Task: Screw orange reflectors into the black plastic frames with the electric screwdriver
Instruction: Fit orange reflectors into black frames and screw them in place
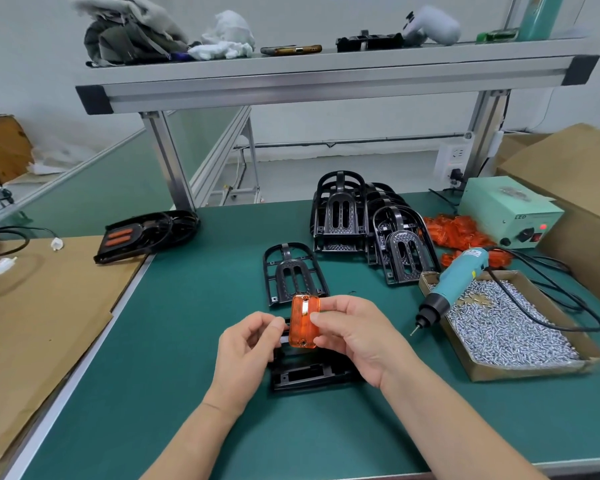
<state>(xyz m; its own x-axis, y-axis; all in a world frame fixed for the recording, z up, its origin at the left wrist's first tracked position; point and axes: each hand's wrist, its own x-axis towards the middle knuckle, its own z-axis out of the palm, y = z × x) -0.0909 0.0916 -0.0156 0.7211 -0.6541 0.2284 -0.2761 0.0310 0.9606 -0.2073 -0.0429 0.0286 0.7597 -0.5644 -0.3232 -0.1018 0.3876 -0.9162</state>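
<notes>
Orange reflector (303, 321): small see-through rectangle with rounded corners, a pale strip down its middle, a screw hole at the top end and another at the bottom. It is held upright above the green bench top (194, 341), over a black frame (309, 374) that lies flat under the hands.

Right hand (354, 336): thumb and fingers pinch the reflector's right edge. Left hand (245, 344): fingers curled, fingertips at the reflector's left edge; whether they actually press on it is hard to tell.

One more frame (293, 271) lies flat just beyond the reflector. A stack of frames (342, 213) stands behind, with others leaning against it to the right. Far left, a finished frame (142, 235) showing two orange bars rests half on brown cardboard.

Containers: a shallow cardboard tray (520, 370) at right, filled with small silver screws (506, 327). The teal electric screwdriver (456, 284) lies across the tray's near-left corner, bit pointing down-left, not touching the bench, its cord looping over the screws. Behind it, a loose heap of spare reflectors (454, 232) sits on the bench beside a pale green power box (510, 213) with a red light on.
</notes>
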